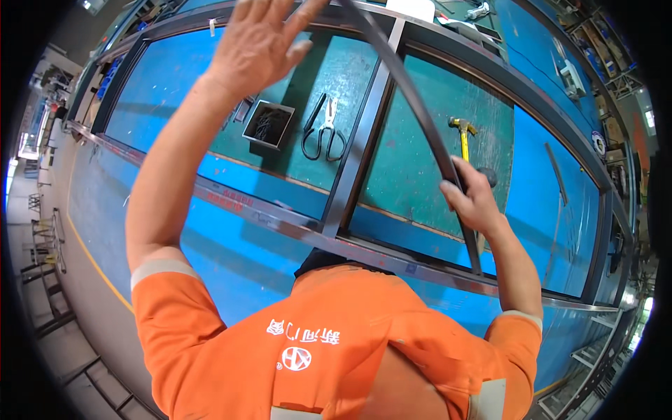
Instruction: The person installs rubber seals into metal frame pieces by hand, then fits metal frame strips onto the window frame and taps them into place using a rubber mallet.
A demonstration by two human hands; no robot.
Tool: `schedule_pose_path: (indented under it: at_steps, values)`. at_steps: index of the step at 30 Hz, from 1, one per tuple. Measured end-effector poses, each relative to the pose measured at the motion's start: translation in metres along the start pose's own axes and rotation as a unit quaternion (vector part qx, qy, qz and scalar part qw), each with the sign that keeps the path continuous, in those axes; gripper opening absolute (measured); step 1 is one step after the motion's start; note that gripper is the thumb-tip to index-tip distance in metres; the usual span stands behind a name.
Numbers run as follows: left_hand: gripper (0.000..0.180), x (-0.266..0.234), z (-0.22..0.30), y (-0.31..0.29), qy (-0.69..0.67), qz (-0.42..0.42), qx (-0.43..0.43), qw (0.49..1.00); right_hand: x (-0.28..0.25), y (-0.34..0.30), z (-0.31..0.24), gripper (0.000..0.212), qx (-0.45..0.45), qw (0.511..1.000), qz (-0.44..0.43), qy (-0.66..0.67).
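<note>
- We see a long dark strip [413,98] running on a slant, from the top centre of the view down to the lower right; its long axis bows slightly.
- Our right hand [476,199] is closed around the strip's lower part, thumb on the left side, fingers wrapped behind it.
- Our left hand [255,45] is raised at the top, fingers spread open; the strip's upper end passes just beside its fingertips, and we cannot tell whether they touch.
- The strip lies above a dark frame [357,150] on the blue table [210,252].
- Scissors [323,133], a hammer [464,136] and a small box [269,124] lie inside the frame.
</note>
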State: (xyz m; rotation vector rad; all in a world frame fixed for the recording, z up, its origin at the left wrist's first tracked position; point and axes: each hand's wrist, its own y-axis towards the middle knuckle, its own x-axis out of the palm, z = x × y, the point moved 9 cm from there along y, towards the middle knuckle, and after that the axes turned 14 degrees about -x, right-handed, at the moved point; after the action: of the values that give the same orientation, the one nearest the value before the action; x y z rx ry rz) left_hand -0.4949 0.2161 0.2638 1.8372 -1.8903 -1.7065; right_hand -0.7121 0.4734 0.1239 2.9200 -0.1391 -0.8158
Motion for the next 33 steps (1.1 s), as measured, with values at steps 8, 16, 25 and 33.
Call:
schedule_pose_path:
  at_steps: [8,16,25,33]
  values:
    - [0.025,-0.065,-0.006,-0.122,-0.059,-0.205,0.081,0.974,0.008,-0.062,-0.026,0.041,-0.286,0.916,-0.092,-0.267]
    - [0.024,-0.046,-0.048,-0.252,-0.126,-0.29,-0.118,0.941,0.169,0.032,-0.067,0.016,-0.257,0.959,-0.046,-0.109]
    - [0.028,-0.015,-0.064,-0.28,-0.245,-0.396,-0.238,0.852,0.355,0.24,0.104,0.026,0.174,0.981,-0.045,-0.071]
    - [0.029,0.012,-0.086,-0.264,-0.3,-0.403,-0.269,0.822,0.272,0.198,0.005,0.028,0.064,0.974,-0.108,-0.188]
